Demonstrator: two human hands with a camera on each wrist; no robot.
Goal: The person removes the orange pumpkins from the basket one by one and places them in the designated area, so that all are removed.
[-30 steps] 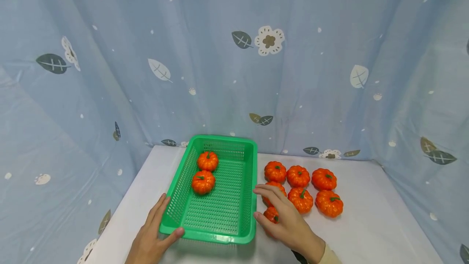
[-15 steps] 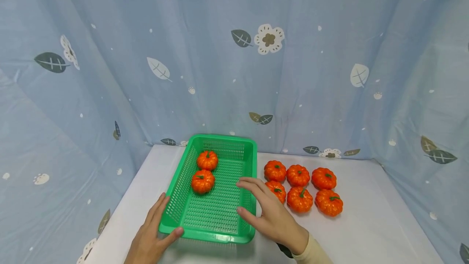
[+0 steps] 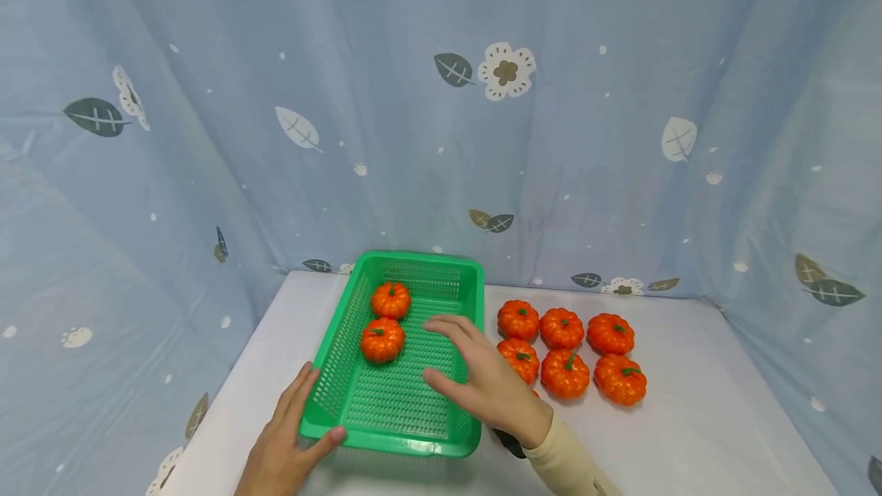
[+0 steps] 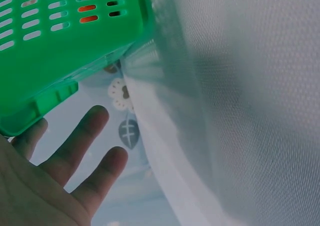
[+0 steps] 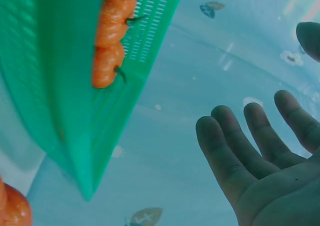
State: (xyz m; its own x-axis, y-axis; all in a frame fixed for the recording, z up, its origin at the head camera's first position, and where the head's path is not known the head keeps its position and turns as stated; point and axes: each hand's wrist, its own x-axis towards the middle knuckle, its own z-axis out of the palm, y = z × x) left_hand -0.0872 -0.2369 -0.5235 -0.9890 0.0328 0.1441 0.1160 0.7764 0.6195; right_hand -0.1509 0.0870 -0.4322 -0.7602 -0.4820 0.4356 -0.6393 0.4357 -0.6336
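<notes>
A green plastic basket (image 3: 386, 442) holds two small orange pumpkins, a back pumpkin (image 3: 390, 301) and a front pumpkin (image 3: 382, 341), along its left side. My left hand (image 3: 284, 438) is at the basket's front-left corner, thumb over the front rim. In the left wrist view its other fingers (image 4: 75, 146) are straight and spread beside the rim. My right hand (image 3: 482, 381) hovers over the basket's right side, thumb and fingers apart, with nothing between them. The right wrist view shows its fingers (image 5: 225, 156) extended and the palm bare.
Right of the basket, several orange pumpkins (image 3: 565, 374) stand in rows on the white table (image 3: 703, 404). One at the front is mostly hidden behind my right wrist. A blue patterned curtain (image 3: 586, 136) hangs behind and at both sides.
My right hand has moved left and slightly away from me, from beside the front pumpkins to over the basket. The left hand and the basket have stayed in place.
</notes>
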